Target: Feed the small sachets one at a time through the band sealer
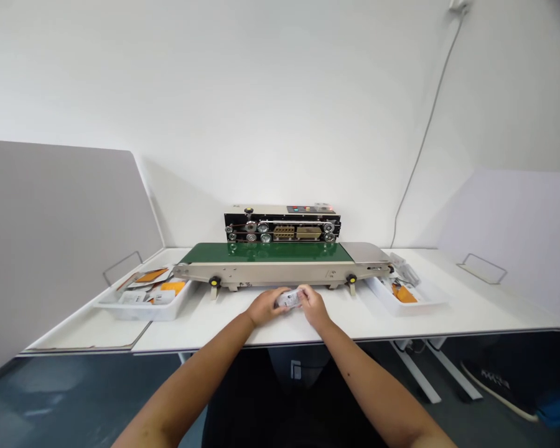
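Note:
Between my two hands is a small whitish packet [289, 298] with dark printing, held just above the white table in front of the machine. My left hand [267, 307] grips its left end, fingers behind and thumb in front. At its right end, my right hand [313, 306] is closed on the packet's edge. Right behind them stands a band sealing machine [282, 225] with rollers and a green conveyor belt [270, 252]. The packet's contents cannot be made out.
A white plastic tray [163, 311] of orange and silver packets sits at the left; another tray [415, 308] with similar packets and clear bags is at the right. Grey partitions [60, 236] flank the white table [205, 330]. A cable [427, 130] runs down the wall. A shoe [497, 386] shows at lower right.

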The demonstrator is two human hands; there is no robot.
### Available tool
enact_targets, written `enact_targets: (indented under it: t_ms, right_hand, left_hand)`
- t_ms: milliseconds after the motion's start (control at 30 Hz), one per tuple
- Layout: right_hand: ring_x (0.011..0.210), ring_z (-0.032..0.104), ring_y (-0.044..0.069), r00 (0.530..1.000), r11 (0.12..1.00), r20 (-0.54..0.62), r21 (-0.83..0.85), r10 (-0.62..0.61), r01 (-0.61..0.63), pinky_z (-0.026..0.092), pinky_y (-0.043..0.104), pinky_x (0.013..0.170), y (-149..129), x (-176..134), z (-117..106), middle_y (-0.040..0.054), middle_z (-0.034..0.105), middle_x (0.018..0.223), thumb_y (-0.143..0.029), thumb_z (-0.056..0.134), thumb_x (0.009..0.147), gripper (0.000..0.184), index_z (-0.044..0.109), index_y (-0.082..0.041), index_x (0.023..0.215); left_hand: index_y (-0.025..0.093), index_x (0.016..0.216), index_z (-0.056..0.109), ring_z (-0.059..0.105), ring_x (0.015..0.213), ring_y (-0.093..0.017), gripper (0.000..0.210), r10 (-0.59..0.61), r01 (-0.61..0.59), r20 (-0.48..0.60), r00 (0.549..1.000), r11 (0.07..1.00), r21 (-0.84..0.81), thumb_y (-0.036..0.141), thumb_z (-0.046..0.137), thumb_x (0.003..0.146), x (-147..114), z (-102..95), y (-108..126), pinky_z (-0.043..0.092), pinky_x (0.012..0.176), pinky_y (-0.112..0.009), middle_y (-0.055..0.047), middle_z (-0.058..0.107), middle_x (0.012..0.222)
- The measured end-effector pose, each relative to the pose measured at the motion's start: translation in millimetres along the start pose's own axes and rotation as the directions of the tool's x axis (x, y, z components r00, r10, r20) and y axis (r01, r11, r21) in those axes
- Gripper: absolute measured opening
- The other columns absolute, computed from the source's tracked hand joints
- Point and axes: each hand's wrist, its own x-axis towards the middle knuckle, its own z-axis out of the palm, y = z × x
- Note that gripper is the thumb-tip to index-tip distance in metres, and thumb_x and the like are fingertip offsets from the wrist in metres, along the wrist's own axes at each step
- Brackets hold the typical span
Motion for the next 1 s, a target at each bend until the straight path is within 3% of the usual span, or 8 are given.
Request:
enact_targets:
  t_ms: [233, 467, 533, 600, 633, 733, 800, 1000]
  right_hand:
    - [0.059, 0.060, 0.015, 0.977, 0.969, 0.164, 0.182, 0.140, -0.169, 0.049, 0.025, 0.055, 12.3, 0.0, 0.0, -0.0002, 0.066, 0.076, -0.039, 0.057, 0.088, 0.039, 0.063, -0.021, 0.122]
    - [0.053, 0.058, 0.012, 0.887, 0.957, 0.401, 0.069, 0.231, -0.280, 0.042, 0.019, 0.047, -7.4, 33.4, -48.7, 0.0002, 0.070, 0.073, -0.027, 0.067, 0.074, 0.030, 0.069, -0.018, 0.102]
    - [0.049, 0.055, 0.010, 0.926, 0.940, 0.268, 0.143, 0.264, -0.310, 0.040, 0.018, 0.044, -15.4, 62.6, -80.1, -0.0003, 0.068, 0.069, -0.027, 0.068, 0.071, 0.035, 0.069, -0.017, 0.104]
    - [0.046, 0.052, 0.009, 0.963, 0.931, -0.053, 0.276, 0.264, -0.240, 0.038, 0.017, 0.042, -19.6, 97.2, -114.9, -0.0017, 0.065, 0.063, -0.029, 0.067, 0.071, 0.039, 0.068, -0.015, 0.108]
    - [0.045, 0.052, 0.009, 0.932, 0.931, -0.251, 0.318, 0.263, -0.177, 0.038, 0.017, 0.041, -19.8, 114.3, -131.1, -0.0023, 0.064, 0.061, -0.029, 0.066, 0.071, 0.039, 0.067, -0.014, 0.108]
    - [0.046, 0.054, 0.010, 0.692, 0.933, -0.647, 0.339, 0.321, -0.116, 0.043, 0.016, 0.041, -13.8, 156.4, -163.5, -0.0030, 0.061, 0.058, -0.022, 0.061, 0.070, 0.031, 0.066, -0.013, 0.099]
    - [0.046, 0.057, 0.011, 0.609, 0.904, -0.676, 0.378, 0.416, -0.199, 0.046, 0.017, 0.041, -7.3, 174.1, -166.8, -0.0034, 0.060, 0.056, -0.016, 0.060, 0.067, 0.025, 0.064, -0.014, 0.091]
    - [0.046, 0.060, 0.013, 0.620, 0.788, -0.502, 0.497, 0.603, -0.363, 0.053, 0.020, 0.042, 2.2, 199.5, -130.5, -0.0034, 0.057, 0.053, -0.005, 0.063, 0.066, 0.021, 0.056, -0.017, 0.081]
  left_hand:
    - [0.017, 0.126, 0.055, 0.055, 0.053, -0.014, 0.044, -0.231, 0.189, -0.051, 0.972, 0.888, -0.419, 0.043, 0.061, 0.090, 4.2, 6.6, -8.2, 0.043, 0.051, -0.023, 0.003, 0.061, 0.065]
    - [0.020, 0.115, 0.044, 0.055, 0.049, -0.011, 0.046, -0.192, 0.146, -0.019, 0.981, 0.805, -0.575, 0.045, 0.069, 0.085, 2.5, 10.2, -10.1, 0.040, 0.048, -0.021, 0.004, 0.065, 0.070]
    - [0.021, 0.118, 0.043, 0.057, 0.054, -0.011, 0.048, -0.153, 0.088, -0.066, 0.986, 0.816, -0.571, 0.044, 0.069, 0.085, 1.8, 8.9, -12.3, 0.043, 0.053, -0.021, 0.003, 0.066, 0.074]
    - [0.021, 0.120, 0.042, 0.057, 0.054, -0.011, 0.048, -0.154, 0.087, -0.076, 0.985, 0.830, -0.551, 0.045, 0.067, 0.087, 1.0, 6.9, -14.4, 0.042, 0.054, -0.022, 0.002, 0.066, 0.077]
    - [0.021, 0.122, 0.042, 0.056, 0.053, -0.010, 0.048, -0.159, 0.096, -0.071, 0.985, 0.838, -0.537, 0.045, 0.066, 0.088, 0.6, 5.8, -15.2, 0.042, 0.053, -0.022, 0.002, 0.066, 0.078]
    - [0.020, 0.123, 0.043, 0.056, 0.055, -0.011, 0.045, -0.139, 0.095, -0.058, 0.989, 0.875, -0.474, 0.044, 0.063, 0.089, -0.4, 2.8, -15.9, 0.042, 0.055, -0.022, 0.002, 0.066, 0.078]
    - [0.020, 0.121, 0.046, 0.057, 0.057, -0.011, 0.042, -0.110, 0.079, -0.052, 0.993, 0.908, -0.412, 0.041, 0.063, 0.089, -1.1, 1.1, -15.4, 0.042, 0.057, -0.023, 0.001, 0.067, 0.078]
    - [0.019, 0.121, 0.049, 0.057, 0.058, -0.013, 0.038, -0.086, 0.063, -0.062, 0.994, 0.947, -0.316, 0.036, 0.062, 0.089, -3.1, -3.2, -12.5, 0.042, 0.059, -0.024, 0.001, 0.070, 0.078]
